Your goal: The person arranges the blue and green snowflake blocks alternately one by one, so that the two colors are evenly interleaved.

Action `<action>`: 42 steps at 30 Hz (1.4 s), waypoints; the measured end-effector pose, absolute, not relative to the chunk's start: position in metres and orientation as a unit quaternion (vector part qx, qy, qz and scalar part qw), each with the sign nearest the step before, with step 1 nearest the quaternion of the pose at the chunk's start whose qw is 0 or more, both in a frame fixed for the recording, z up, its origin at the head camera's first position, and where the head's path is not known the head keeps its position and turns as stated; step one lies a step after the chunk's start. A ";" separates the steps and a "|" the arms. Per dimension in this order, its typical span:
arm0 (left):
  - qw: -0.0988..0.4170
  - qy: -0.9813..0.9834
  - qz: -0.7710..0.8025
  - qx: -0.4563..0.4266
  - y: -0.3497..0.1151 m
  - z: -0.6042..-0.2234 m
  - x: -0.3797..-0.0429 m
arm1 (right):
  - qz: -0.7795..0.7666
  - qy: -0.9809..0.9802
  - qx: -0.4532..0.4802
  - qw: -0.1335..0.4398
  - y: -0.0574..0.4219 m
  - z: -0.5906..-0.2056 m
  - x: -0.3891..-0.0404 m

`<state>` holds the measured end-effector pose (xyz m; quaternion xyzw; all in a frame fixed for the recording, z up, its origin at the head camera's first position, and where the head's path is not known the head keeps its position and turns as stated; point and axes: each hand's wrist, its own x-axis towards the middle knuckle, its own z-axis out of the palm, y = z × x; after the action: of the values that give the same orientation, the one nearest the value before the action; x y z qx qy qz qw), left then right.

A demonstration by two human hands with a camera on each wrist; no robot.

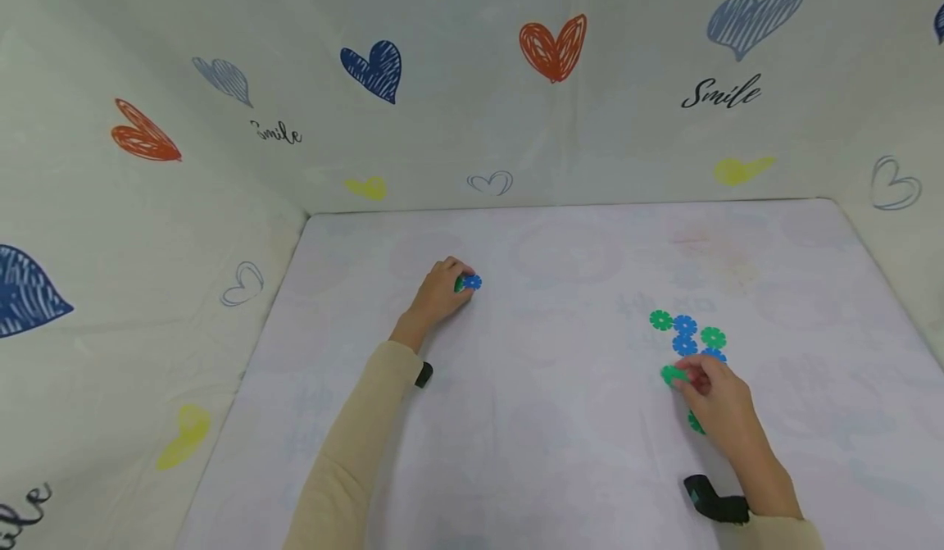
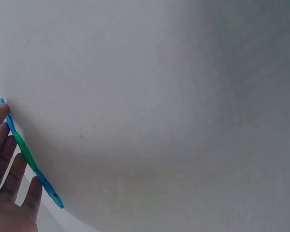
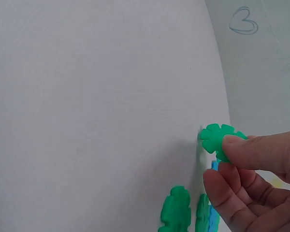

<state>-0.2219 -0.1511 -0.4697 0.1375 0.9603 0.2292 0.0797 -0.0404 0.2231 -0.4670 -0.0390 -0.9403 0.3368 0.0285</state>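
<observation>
In the head view my left hand [image 1: 438, 294] holds a joined strip of flower-shaped plastic discs [image 1: 473, 282] over the left-middle of the table. The left wrist view shows this strip [image 2: 26, 153] edge-on, blue at both ends and green between, with thumb and fingers along it. My right hand [image 1: 724, 409] pinches a single green notched disc [image 1: 673, 375] between thumb and fingers. That green disc [image 3: 213, 139] faces the right wrist camera, its far side covered by the thumb. Beyond this hand lie green discs [image 1: 713, 337] and blue discs [image 1: 684, 345]; one blue disc is partly hidden.
Another green disc [image 1: 696, 424] lies close to my right hand, partly covered by it. A white cloth covers the table [image 1: 560, 419]. Pale curtain walls [image 1: 457, 140] with printed hearts stand behind and at the sides. Both wrists wear black devices [image 1: 711, 501].
</observation>
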 end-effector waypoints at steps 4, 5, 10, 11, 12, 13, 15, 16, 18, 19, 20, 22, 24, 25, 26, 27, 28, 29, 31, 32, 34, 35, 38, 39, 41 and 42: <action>0.079 0.960 0.227 0.141 -0.151 -0.470 -0.222 | 0.354 -0.934 -0.020 0.054 0.219 -0.465 -0.048; 0.079 0.960 0.226 0.142 -0.152 -0.470 -0.222 | 0.359 -0.932 -0.018 0.054 0.217 -0.464 -0.050; 0.081 0.960 0.226 0.143 -0.153 -0.472 -0.222 | 0.407 -0.913 -0.018 0.032 0.207 -0.461 -0.063; 0.082 0.960 0.226 0.143 -0.153 -0.472 -0.222 | 0.418 -0.908 -0.018 0.027 0.204 -0.461 -0.066; 0.083 0.960 0.226 0.143 -0.153 -0.473 -0.223 | 0.429 -0.903 -0.018 0.021 0.202 -0.461 -0.070; 0.083 0.960 0.227 0.142 -0.153 -0.473 -0.223 | 0.435 -0.900 -0.018 0.017 0.199 -0.461 -0.073; 0.083 0.960 0.227 0.140 -0.153 -0.473 -0.223 | 0.446 -0.895 -0.020 0.006 0.193 -0.463 -0.080; 0.082 0.961 0.226 0.140 -0.153 -0.473 -0.223 | 0.451 -0.892 -0.022 -0.001 0.190 -0.464 -0.084; 0.081 0.960 0.228 0.141 -0.154 -0.473 -0.222 | 0.456 -0.890 -0.025 -0.013 0.184 -0.466 -0.091; 0.079 0.960 0.227 0.142 -0.154 -0.473 -0.223 | 0.457 -0.889 -0.027 -0.017 0.181 -0.467 -0.094; 0.078 0.960 0.228 0.143 -0.154 -0.473 -0.223 | 0.460 -0.887 -0.028 -0.022 0.177 -0.469 -0.097; 0.077 0.960 0.229 0.145 -0.153 -0.473 -0.223 | 0.471 -0.881 -0.028 -0.029 0.171 -0.471 -0.104; 0.077 0.960 0.228 0.144 -0.153 -0.473 -0.223 | 0.487 -0.872 -0.024 -0.033 0.165 -0.472 -0.110; 0.077 0.960 0.228 0.144 -0.153 -0.473 -0.223 | 0.495 -0.868 -0.023 -0.034 0.161 -0.473 -0.113; 0.077 0.960 0.229 0.143 -0.153 -0.472 -0.223 | 0.505 -0.862 -0.022 -0.036 0.157 -0.473 -0.117; 0.077 0.960 0.227 0.142 -0.153 -0.472 -0.223 | 0.513 -0.858 -0.021 -0.038 0.154 -0.474 -0.120; 0.077 0.961 0.227 0.142 -0.153 -0.472 -0.223 | 0.518 -0.854 -0.020 -0.039 0.150 -0.474 -0.123; 0.077 0.961 0.226 0.141 -0.152 -0.472 -0.223 | 0.524 -0.851 -0.018 -0.040 0.146 -0.474 -0.126; 0.077 0.961 0.225 0.140 -0.152 -0.471 -0.223 | 0.533 -0.845 -0.014 -0.042 0.139 -0.473 -0.132; 0.078 0.961 0.224 0.140 -0.152 -0.471 -0.223 | 0.539 -0.841 -0.010 -0.044 0.135 -0.473 -0.135; 0.079 0.962 0.222 0.140 -0.152 -0.471 -0.223 | 0.548 -0.835 -0.006 -0.047 0.128 -0.473 -0.141; 0.079 0.962 0.222 0.140 -0.152 -0.471 -0.223 | 0.552 -0.832 -0.004 -0.048 0.124 -0.473 -0.144; 0.080 0.962 0.219 0.140 -0.152 -0.471 -0.223 | 0.564 -0.824 -0.004 -0.053 0.112 -0.472 -0.152; 0.080 0.962 0.218 0.140 -0.152 -0.470 -0.222 | 0.567 -0.822 -0.005 -0.056 0.108 -0.472 -0.154; 0.081 0.963 0.217 0.140 -0.151 -0.470 -0.222 | 0.575 -0.816 -0.005 -0.059 0.101 -0.472 -0.160; 0.081 0.963 0.217 0.140 -0.151 -0.469 -0.222 | 0.579 -0.813 -0.004 -0.061 0.098 -0.472 -0.162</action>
<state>-0.2216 -0.1510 -0.4693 0.1398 0.9627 0.2171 0.0811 -0.1622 0.0978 -0.4720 -0.0039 -0.8131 0.5789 -0.0613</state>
